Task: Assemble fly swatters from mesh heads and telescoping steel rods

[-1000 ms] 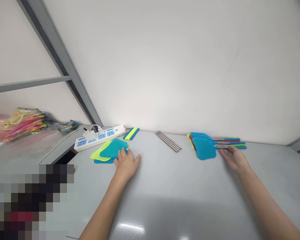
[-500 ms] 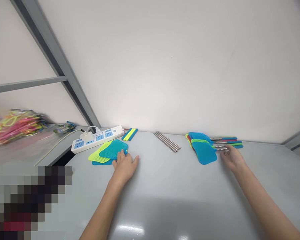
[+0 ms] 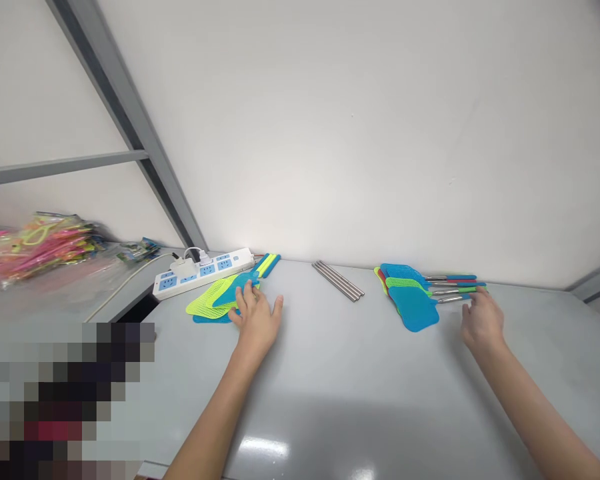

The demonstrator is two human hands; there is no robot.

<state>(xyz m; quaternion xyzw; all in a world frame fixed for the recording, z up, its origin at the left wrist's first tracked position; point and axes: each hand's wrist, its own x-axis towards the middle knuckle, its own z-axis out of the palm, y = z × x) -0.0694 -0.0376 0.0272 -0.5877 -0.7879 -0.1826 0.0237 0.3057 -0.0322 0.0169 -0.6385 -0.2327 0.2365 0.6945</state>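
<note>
My left hand (image 3: 256, 320) rests its fingertips on a blue mesh fly swatter head (image 3: 233, 291), its thumb stretched away to the right. That head is tilted on top of yellow-green heads (image 3: 200, 305), with another blue one at the bottom. My right hand (image 3: 484, 320) has its fingers closed at the handle end of the front fly swatter (image 3: 414, 310), which has a blue head and a metal shaft. Beneath and behind it lie several more assembled swatters, with blue, green and red parts. The grip on the handle is partly hidden by the fingers.
Several metal tubes (image 3: 337, 281) lie mid-table near the wall. Blue and yellow handle grips (image 3: 267, 265) sit beside a white power strip (image 3: 205, 272) with plugs and cables. Bagged colourful items (image 3: 55, 247) are piled at far left. A grey frame post (image 3: 145, 133) stands behind.
The top blue head on the left has turned and tilted under my left fingers. My right hand has slid rightward from the metal shaft to the handle end. The view has shifted slightly.
</note>
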